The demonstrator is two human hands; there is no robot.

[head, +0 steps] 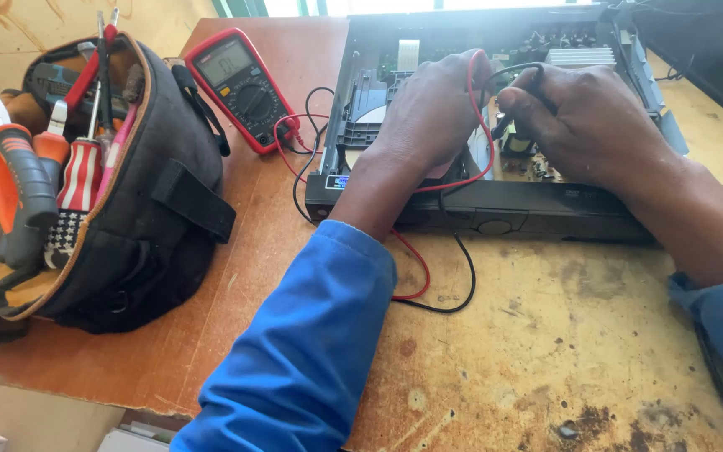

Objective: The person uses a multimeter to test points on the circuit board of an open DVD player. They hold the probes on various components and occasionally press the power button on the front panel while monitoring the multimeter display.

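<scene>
An opened black disc player (495,213) lies on the worn wooden table, its lid off and circuit boards showing. My left hand (433,109) reaches inside it, closed on the red test lead (480,100), whose tip is hidden under the fingers. My right hand (583,121) is closed on the black probe (519,77), pressed down onto the board near the middle. Both leads trail back over the player's front edge to a red-cased multimeter (240,84) lying on the table to the left.
A black tool bag (148,209) stands at the left, holding screwdrivers and orange-handled pliers (18,180). Red and black wire loops (437,289) lie on the table (546,351) in front of the player. Another dark device sits at the far right.
</scene>
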